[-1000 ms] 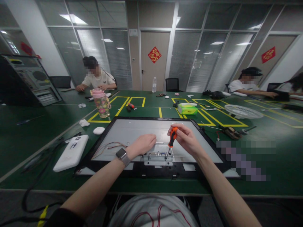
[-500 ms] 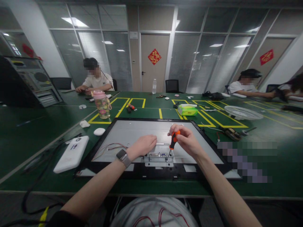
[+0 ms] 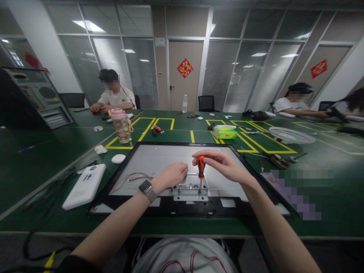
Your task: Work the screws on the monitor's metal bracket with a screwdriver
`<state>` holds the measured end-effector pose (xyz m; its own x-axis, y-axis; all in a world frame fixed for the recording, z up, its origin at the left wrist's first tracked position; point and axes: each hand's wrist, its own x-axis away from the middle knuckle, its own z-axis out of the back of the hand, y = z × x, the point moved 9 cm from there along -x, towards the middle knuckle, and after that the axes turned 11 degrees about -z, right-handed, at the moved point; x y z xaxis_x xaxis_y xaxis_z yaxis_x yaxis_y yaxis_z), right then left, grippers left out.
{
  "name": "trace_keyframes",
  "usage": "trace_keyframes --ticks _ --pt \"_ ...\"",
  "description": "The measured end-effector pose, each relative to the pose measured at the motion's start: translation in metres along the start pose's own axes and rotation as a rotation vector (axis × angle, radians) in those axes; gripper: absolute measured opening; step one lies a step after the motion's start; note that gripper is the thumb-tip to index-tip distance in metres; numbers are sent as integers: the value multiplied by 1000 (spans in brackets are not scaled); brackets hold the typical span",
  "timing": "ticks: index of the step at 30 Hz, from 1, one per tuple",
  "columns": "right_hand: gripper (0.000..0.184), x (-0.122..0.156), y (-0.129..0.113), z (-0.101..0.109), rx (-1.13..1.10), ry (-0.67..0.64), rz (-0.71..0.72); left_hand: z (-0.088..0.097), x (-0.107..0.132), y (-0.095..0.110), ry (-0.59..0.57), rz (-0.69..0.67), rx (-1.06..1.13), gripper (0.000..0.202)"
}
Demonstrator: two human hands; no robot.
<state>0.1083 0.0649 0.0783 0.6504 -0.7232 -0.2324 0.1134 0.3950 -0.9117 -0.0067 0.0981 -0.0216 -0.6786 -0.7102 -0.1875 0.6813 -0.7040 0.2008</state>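
A black-framed monitor panel (image 3: pixel 159 155) lies face down on the green table, with a small metal bracket (image 3: pixel 190 189) near its front edge. My right hand (image 3: pixel 220 165) grips an orange-handled screwdriver (image 3: pixel 200 168), held upright with its tip on the bracket. My left hand (image 3: pixel 170 175), with a watch on its wrist, rests curled on the panel just left of the bracket. Thin red wires (image 3: pixel 129 177) run across the panel to the left of that hand.
A white flat device (image 3: pixel 82 185) and a white puck (image 3: pixel 118 158) lie left of the panel. A pink-lidded bottle (image 3: pixel 121 124), a green tissue pack (image 3: pixel 225 132), a white fan grille (image 3: pixel 291 134) and small parts lie farther back. Other people sit at the far side.
My right hand has turned the screwdriver from tilted to upright and shifted it slightly left over the bracket. My left hand has stayed in place.
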Motion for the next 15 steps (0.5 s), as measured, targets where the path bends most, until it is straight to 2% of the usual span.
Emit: trace_keyframes --ticks 4,10,15 --pt "17 -3 4 9 50 73 6 1 0 2 -9 -6 -16 36" --pt "13 -2 29 16 -313 133 120 0 -1 3 -23 -23 -65 38" --pt "17 -2 37 13 -469 119 68 0 -1 2 -20 -22 -64 36"
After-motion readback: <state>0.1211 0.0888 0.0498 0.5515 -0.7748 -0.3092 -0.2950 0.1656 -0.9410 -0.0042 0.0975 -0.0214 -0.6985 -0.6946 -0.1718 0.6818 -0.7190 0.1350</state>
